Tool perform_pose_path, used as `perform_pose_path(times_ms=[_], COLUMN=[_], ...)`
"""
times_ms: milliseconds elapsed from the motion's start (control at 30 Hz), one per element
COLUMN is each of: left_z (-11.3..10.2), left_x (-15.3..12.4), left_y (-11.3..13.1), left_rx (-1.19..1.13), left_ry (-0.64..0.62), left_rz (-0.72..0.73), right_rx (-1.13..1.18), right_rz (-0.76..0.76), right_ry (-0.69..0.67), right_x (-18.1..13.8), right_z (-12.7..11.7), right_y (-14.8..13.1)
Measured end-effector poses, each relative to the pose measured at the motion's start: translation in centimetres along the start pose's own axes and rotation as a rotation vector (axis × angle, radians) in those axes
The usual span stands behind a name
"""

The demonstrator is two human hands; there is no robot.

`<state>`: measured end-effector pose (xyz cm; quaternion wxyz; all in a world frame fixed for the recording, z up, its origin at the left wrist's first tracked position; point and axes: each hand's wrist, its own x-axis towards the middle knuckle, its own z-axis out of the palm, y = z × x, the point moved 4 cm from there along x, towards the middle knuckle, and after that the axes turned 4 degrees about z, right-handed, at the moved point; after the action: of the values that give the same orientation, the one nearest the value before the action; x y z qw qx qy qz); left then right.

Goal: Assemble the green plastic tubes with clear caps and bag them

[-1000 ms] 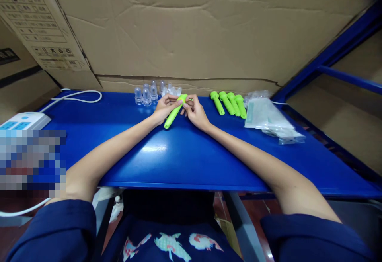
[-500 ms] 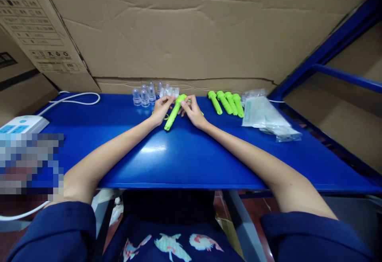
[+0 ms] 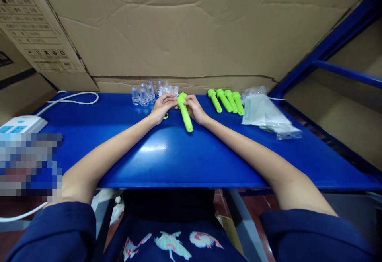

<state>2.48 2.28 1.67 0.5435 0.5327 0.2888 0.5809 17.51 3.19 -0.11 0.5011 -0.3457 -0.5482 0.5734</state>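
A lime-green flashlight-shaped plastic tube (image 3: 186, 119) is held between both hands over the blue table, its wide head away from me and its narrow handle toward me. My left hand (image 3: 162, 108) is closed, its fingers at the left side of the head. From the right, my right hand (image 3: 195, 110) grips the head with thumb and fingers. A small yellow-green ring (image 3: 166, 115) lies by my left fingers, partly covered. Just behind my left hand stand several clear plastic domed caps (image 3: 143, 94) and smaller clear pieces (image 3: 167, 90).
Several matching green tubes (image 3: 229, 102) lie in a row at the right. Beside them are clear plastic bags (image 3: 267, 112). A white power strip (image 3: 24, 126) with a cable (image 3: 76, 98) sits left. Cardboard (image 3: 179, 35) backs the blue table (image 3: 179, 162); a blue frame (image 3: 337, 35) stands right.
The held tube's handle end has swung from pointing left to pointing slightly right. Both hands stay around its head, with the fingers shifted a little.
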Motion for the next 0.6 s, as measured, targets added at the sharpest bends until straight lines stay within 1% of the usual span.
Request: perform_pose_path(times_ms=[133, 267, 333, 467, 533, 600], left_z=[0.1, 0.4, 0.6, 1.0, 0.9, 0.5], left_x=[0.0, -0.2, -0.4, -0.6, -0.5, -0.2], left_y=[-0.1, -0.1, -0.1, 0.0, 0.0, 0.0], left_rx=[0.043, 0.067, 0.096, 0.136, 0.114, 0.088], left_ry=[-0.032, -0.072, -0.103, -0.189, -0.179, -0.121], left_rz=[0.022, 0.013, -0.008, -0.012, 0.005, 0.032], right_rx=[-0.006, 0.001, 0.014, -0.006, -0.031, -0.055], right_rz=[0.105, 0.165, 0.17, 0.147, 0.129, 0.112], right_ry=[-0.056, -0.222, -0.267, -0.252, -0.252, -0.249], right_x=[0.2, 0.1, -0.1, -0.7, -1.0, -1.2], right_z=[-0.1, 0.3, 0.5, 1.1, 1.3, 1.4], right_y=[-0.3, -1.1, -1.4, -1.5, -1.5, -1.6])
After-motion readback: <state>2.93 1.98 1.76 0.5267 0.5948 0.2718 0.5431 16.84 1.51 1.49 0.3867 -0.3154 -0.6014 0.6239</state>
